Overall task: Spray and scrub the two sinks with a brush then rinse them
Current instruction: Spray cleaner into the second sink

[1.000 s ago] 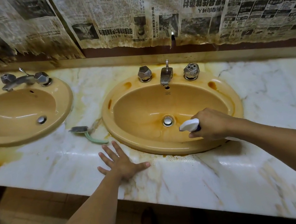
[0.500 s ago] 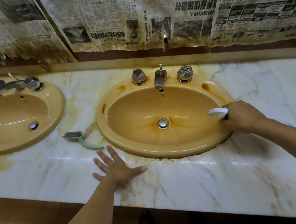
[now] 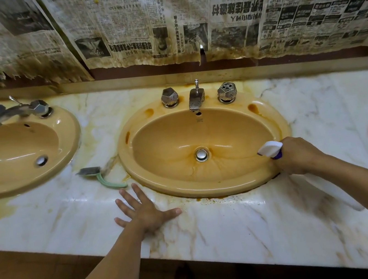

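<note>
**Spray head at near-right rim of right sink**

We see the right hand (image 3: 299, 157) curled round the spray bottle (image 3: 270, 149) — nozzle pointing left over the right sink (image 3: 152, 129). Left hand (image 3: 144, 209) lies flat, fingers spread, on the marble counter (image 3: 239, 222), holding nothing. Brush (image 3: 101, 176) rests between the sinks — left sink (image 3: 62, 124) far left.

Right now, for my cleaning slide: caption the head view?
Right hand holds a white-nozzled spray bottle at the right tan oval sink; left hand rests flat on the white marble counter.
</note>
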A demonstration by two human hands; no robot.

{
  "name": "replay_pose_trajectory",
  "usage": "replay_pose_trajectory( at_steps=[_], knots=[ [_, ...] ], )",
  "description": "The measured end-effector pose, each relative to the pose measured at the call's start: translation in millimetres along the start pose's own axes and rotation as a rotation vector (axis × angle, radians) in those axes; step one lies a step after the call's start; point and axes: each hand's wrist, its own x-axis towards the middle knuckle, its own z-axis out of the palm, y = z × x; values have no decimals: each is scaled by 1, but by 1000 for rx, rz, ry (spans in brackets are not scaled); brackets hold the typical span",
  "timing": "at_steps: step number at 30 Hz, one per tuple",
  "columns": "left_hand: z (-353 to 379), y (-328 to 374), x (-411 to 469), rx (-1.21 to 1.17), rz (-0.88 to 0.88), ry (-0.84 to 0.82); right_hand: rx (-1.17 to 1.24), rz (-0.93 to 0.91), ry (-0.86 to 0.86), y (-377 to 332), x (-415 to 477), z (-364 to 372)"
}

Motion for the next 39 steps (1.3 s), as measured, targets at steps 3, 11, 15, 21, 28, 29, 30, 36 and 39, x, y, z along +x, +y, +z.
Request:
replay_pose_trajectory(
  at_steps=[3, 11, 15, 21, 28, 29, 30, 36, 39],
  knots=[
    [1, 0, 0, 3, -1, 2, 36, 10, -65, -4, -1, 2],
    [0, -1, 0, 0, 8, -2, 81, -82, 146, -28, -13, 22],
    [0, -1, 0, -2, 5, 3, 51, -133, 205, -35, -18, 24],
    [0, 0, 0, -6, 4, 2, 26, -293, 141, -26, -11, 23],
    [1, -1, 0, -11, 0, 6, 117, -332, -96, -22, -8, 13],
    [1, -1, 1, -10, 2, 6, 148, -327, -110, -20, -6, 14],
    [1, 0, 1, -10, 1, 4, 167, -322, -112, -18, -3, 16],
    [1, -1, 2, 1, -2, 1, -8, -369, -13, -24, 5, 34],
    [1, -1, 4, -2, -7, 3, -29, -343, 2, -31, 5, 41]
  ],
)
